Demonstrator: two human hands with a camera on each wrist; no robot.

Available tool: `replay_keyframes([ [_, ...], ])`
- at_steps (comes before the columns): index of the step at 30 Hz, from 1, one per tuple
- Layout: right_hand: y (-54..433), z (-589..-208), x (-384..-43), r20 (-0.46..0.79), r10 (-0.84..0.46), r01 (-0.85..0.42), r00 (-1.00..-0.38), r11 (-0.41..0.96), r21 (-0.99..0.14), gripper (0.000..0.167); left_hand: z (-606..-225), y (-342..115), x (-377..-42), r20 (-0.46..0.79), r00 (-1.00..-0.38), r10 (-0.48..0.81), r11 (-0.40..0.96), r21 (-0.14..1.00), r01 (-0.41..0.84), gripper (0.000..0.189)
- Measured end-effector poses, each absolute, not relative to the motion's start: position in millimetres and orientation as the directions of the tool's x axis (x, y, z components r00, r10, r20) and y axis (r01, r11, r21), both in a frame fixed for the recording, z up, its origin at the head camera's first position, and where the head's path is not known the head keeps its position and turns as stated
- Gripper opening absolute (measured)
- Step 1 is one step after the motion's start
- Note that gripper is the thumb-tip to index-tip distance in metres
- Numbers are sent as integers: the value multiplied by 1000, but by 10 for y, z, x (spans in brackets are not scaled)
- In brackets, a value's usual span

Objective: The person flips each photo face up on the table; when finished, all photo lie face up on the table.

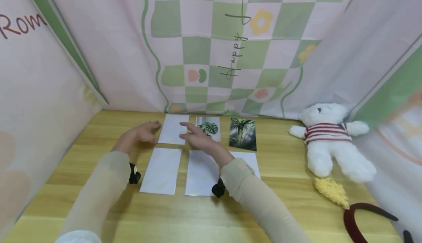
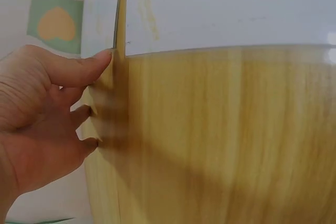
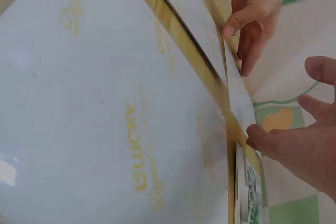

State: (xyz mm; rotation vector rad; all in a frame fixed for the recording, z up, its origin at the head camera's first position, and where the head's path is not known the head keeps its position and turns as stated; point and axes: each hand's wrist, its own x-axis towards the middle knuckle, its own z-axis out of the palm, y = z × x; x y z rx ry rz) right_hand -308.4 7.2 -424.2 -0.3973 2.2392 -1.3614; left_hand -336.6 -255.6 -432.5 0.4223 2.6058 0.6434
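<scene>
Beside the left edge of a white card [image 1: 173,126] in the back row is my left hand [image 1: 142,132], its thumb tip right at the card's corner in the left wrist view. My right hand [image 1: 199,139] reaches over the card's right edge, thumb and fingers spread apart with nothing between them. It partly covers a photo of a split-leaf plant [image 1: 212,123]. Further right lies a dark photo of a hanging plant [image 1: 243,133]. The front row has three blank-backed cards: a left one [image 1: 161,171], a middle one [image 1: 201,173] and a right one [image 1: 247,159] partly behind the right arm.
A white plush bear [image 1: 329,140] in a striped top lies at the right of the wooden table [image 1: 197,221]. Below it are a yellow yarn bundle [image 1: 331,191] and a dark red headband [image 1: 351,221]. Patterned curtain cloth [image 1: 197,49] rises behind the back edge.
</scene>
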Motion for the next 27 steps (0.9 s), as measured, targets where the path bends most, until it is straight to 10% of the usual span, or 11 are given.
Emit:
replay_keyframes([
  [27,-47,-4314,-3178,-292,-413,248,-863,157,-956,64,-4344,-2526,-3369,-324,-886,333,884,433,175,73],
])
